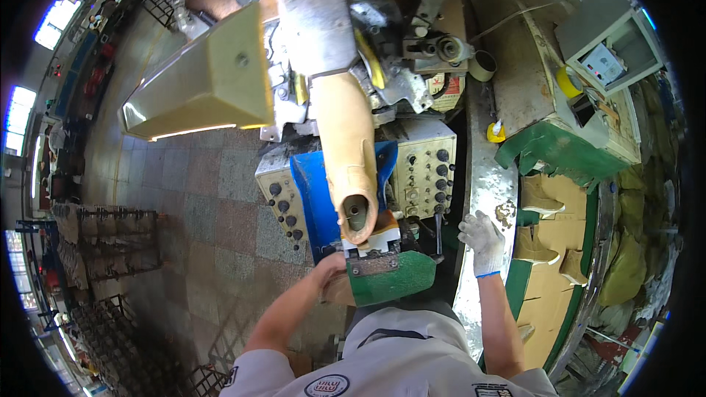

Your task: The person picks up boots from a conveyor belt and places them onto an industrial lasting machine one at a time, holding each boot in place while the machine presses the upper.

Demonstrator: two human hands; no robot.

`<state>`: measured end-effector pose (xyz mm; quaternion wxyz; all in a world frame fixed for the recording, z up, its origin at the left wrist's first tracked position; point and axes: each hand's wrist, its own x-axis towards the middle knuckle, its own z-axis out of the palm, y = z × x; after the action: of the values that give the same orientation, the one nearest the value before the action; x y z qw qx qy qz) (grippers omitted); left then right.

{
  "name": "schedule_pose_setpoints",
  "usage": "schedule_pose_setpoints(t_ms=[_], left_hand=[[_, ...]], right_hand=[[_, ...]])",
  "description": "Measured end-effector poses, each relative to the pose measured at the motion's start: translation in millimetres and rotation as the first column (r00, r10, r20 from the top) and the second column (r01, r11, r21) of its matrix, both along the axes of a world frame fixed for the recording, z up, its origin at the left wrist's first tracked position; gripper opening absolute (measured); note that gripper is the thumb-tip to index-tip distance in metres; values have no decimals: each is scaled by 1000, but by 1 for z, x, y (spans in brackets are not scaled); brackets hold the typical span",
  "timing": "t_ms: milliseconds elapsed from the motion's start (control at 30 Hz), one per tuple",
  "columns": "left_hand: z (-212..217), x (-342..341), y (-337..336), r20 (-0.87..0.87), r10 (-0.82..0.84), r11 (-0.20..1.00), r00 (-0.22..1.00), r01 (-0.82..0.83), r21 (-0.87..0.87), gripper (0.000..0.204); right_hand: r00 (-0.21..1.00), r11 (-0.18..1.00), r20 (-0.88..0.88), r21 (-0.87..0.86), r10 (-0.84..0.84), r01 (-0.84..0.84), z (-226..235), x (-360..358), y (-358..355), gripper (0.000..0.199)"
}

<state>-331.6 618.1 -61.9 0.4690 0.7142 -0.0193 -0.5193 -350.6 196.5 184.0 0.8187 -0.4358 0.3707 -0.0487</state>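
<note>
A tan boot upper [346, 140] sits in the shoe machine in front of me, its toe end under the metal head [316, 26] and its open collar facing me. My bare left hand [332, 268] is beside the green plate [393, 278] below the boot. Its fingers are hidden there, so what they touch cannot be made out. My right hand [482, 241], in a white knitted glove with a blue cuff, is over the metal ledge [474, 301] at the right. Its fingers are loosely bent and somewhat apart, with nothing visible in them.
Control boxes with black knobs [423, 176] flank a blue guard [312, 202]. A black lever [439, 231] stands left of my right hand. Several tan boots [535, 245] stand on a cardboard-covered conveyor [548, 287] at the right. A slanted metal cover [206, 81] juts out at the upper left.
</note>
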Motion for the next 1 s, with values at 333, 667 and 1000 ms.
schedule_pose_setpoints(t_ms=[333,667,1000], left_hand=[[303,-10,7,213,439,786,873,-488,380,57],[483,-34,-123,684,502,821,529,-540,-186,37],[477,0,-229,931,363,829,-40,-442,-342,33]], right_hand=[[951,984,294,111,99,-137,64,-16,-24,41],[692,848,538,-84,481,-524,126,-24,61,53],[997,999,-64,-28,42,-44,54,-171,-217,49]])
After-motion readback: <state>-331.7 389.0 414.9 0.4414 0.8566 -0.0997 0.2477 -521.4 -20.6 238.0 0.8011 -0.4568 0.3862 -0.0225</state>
